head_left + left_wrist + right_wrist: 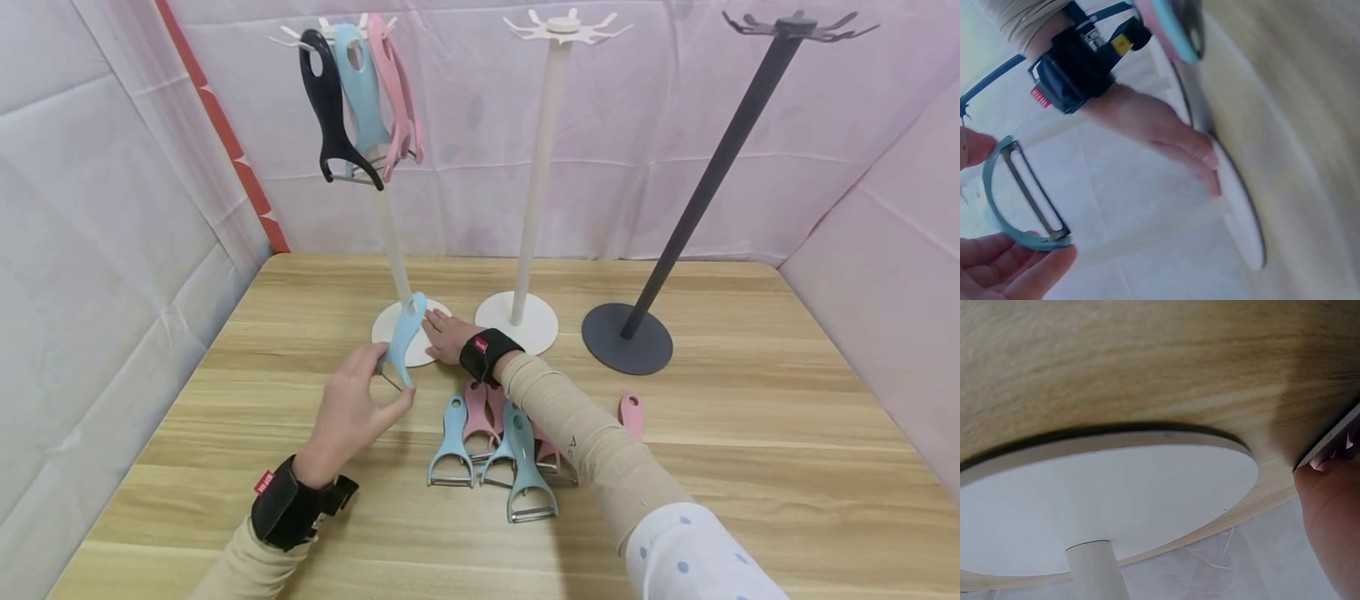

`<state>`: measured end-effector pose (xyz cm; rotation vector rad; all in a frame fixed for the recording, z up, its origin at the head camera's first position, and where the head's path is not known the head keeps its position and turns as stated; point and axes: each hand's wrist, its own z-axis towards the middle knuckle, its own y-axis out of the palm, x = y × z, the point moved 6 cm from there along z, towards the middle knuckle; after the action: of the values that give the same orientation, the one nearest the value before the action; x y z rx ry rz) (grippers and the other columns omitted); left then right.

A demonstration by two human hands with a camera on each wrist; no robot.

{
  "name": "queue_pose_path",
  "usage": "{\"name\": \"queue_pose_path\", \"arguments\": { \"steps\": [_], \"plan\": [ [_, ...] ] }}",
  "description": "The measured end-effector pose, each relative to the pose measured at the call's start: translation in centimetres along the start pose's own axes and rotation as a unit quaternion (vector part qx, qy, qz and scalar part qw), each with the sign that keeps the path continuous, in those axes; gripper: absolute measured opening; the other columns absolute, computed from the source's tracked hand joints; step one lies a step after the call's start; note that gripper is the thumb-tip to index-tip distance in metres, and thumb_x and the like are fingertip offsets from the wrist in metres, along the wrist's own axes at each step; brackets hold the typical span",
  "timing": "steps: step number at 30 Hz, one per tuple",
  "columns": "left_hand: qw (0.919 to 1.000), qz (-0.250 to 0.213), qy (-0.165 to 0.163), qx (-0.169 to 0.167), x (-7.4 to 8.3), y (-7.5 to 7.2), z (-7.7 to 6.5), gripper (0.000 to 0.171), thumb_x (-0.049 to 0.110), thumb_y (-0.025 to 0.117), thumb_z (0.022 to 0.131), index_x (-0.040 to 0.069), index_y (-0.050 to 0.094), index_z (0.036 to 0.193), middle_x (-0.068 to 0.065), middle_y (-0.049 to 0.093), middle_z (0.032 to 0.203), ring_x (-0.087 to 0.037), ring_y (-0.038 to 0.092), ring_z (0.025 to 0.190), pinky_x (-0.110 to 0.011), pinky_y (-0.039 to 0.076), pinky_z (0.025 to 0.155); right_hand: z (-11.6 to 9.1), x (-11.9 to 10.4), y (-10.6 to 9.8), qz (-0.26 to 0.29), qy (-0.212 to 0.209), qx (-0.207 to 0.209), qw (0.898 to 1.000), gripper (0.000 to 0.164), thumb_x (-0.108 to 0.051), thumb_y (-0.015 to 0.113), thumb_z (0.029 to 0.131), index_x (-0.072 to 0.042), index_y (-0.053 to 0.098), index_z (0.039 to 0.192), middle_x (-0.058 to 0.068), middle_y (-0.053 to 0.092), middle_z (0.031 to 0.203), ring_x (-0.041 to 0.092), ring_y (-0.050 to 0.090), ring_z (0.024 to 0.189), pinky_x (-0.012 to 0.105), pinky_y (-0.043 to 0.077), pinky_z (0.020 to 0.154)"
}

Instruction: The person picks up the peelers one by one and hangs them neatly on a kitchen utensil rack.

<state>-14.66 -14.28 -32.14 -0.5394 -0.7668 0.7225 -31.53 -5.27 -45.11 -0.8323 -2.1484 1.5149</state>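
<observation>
My left hand (pixel 351 407) pinches a light blue peeler (pixel 406 337) by its two blade arms, thumb on one side and fingers on the other. Its holed handle end points up, in front of the left white stand's round base (pixel 386 323). In the left wrist view the peeler's metal blade (pixel 1034 190) spans the gap between thumb and fingers. My right hand (pixel 447 335) rests on that base at its right side, fingers extended. High on the same stand, a black peeler (pixel 327 104), a light blue one (pixel 362 92) and pink ones (pixel 388 92) hang from hooks.
Several blue and pink peelers (pixel 453 437) lie in a pile below my right forearm. A pink peeler (pixel 632 414) lies partly hidden right of that arm. A second white stand (pixel 536 183) and a dark grey stand (pixel 705 187) stand to the right, their hooks bare.
</observation>
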Motion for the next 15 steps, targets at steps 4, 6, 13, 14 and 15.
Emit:
{"name": "queue_pose_path", "arguments": {
  "steps": [4,6,13,14,15],
  "plan": [
    [0.997,-0.017,0.035,0.067,0.2,-1.6,1.1,0.049,0.013,0.074,0.065,-0.008,0.055,0.104,-0.016,0.057,0.091,-0.025,0.057,0.079,-0.036,0.051,0.068,0.0,0.1,0.0,0.004,0.001,0.004,1.0,0.062,-0.036,0.032,0.099,-0.002,0.009,0.145,0.014,0.001,0.151,0.026,0.001,0.138,0.034,0.011,0.11],
    [0.9948,-0.029,0.043,0.088,0.3,-2.4,1.8,0.046,0.012,0.073,0.067,-0.009,0.055,0.104,-0.018,0.056,0.091,-0.026,0.058,0.082,-0.035,0.052,0.071,0.0,0.2,0.0,0.0,0.002,0.005,1.0,0.062,-0.036,0.031,0.099,-0.002,0.009,0.145,0.014,0.001,0.151,0.026,0.001,0.138,0.034,0.011,0.11],
    [0.9854,-0.065,0.028,0.155,-0.1,-5.2,4.3,0.043,0.009,0.069,0.069,-0.012,0.055,0.104,-0.02,0.056,0.091,-0.027,0.056,0.087,-0.034,0.051,0.076,0.0,0.1,0.0,0.013,0.007,-0.006,1.0,0.063,-0.037,0.031,0.098,-0.003,0.007,0.146,0.012,-0.002,0.152,0.023,-0.002,0.138,0.032,0.008,0.11],
    [0.9833,-0.07,0.023,0.166,-0.2,-5.6,4.6,0.042,0.008,0.069,0.068,-0.011,0.055,0.103,-0.02,0.056,0.091,-0.027,0.056,0.087,-0.033,0.051,0.076,0.0,0.1,0.0,0.016,0.009,-0.008,1.0,0.063,-0.037,0.031,0.098,-0.004,0.006,0.146,0.012,-0.003,0.152,0.023,-0.002,0.138,0.032,0.008,0.11],
    [0.9814,-0.076,0.017,0.176,-0.3,-5.9,5.0,0.042,0.007,0.069,0.068,-0.011,0.056,0.104,-0.02,0.056,0.091,-0.027,0.056,0.088,-0.031,0.051,0.076,0.0,0.1,0.0,0.019,0.01,-0.01,1.0,0.063,-0.038,0.031,0.098,-0.004,0.006,0.146,0.011,-0.003,0.152,0.023,-0.003,0.138,0.032,0.007,0.11]
  ]
}}
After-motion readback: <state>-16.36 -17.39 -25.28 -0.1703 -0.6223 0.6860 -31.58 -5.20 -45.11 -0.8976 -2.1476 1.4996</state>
